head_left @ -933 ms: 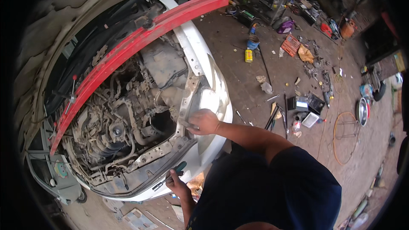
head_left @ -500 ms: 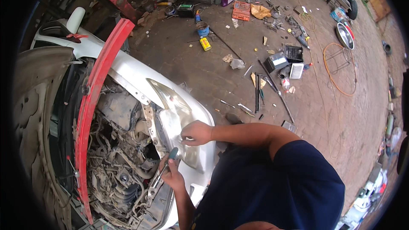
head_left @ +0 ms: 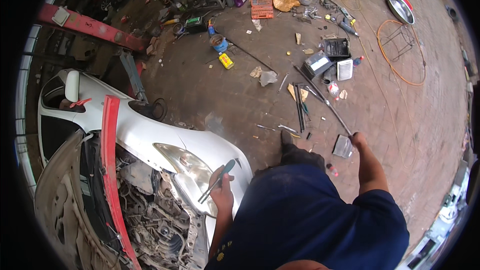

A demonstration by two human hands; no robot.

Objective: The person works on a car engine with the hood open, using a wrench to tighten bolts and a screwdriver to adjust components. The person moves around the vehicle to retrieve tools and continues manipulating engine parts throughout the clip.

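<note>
My left hand (head_left: 222, 193), over the front corner of the white car, is closed round a socket driver (head_left: 218, 181). The driver has a teal handle and a metal shaft that points down and left, above the headlight (head_left: 188, 165). Off to the right, my right hand (head_left: 358, 140) is out over the floor, its fingers curled in. It appears beside the end of a long dark bar (head_left: 327, 102) and a clear plastic box (head_left: 343, 146). What that hand holds, if anything, is hidden.
The raised hood (head_left: 62, 195) and a red beam (head_left: 108, 157) stand by the exposed engine (head_left: 165, 230). Spread on the floor are a battery (head_left: 317, 64), a white vent filter (head_left: 345, 70), a blue can (head_left: 218, 43), a yellow bottle (head_left: 226, 60) and an orange hose (head_left: 385, 60).
My right hand has left the headlight and swung right, out over the floor. The driver, still in my left hand, has come up over the headlight. The view has shifted.
</note>
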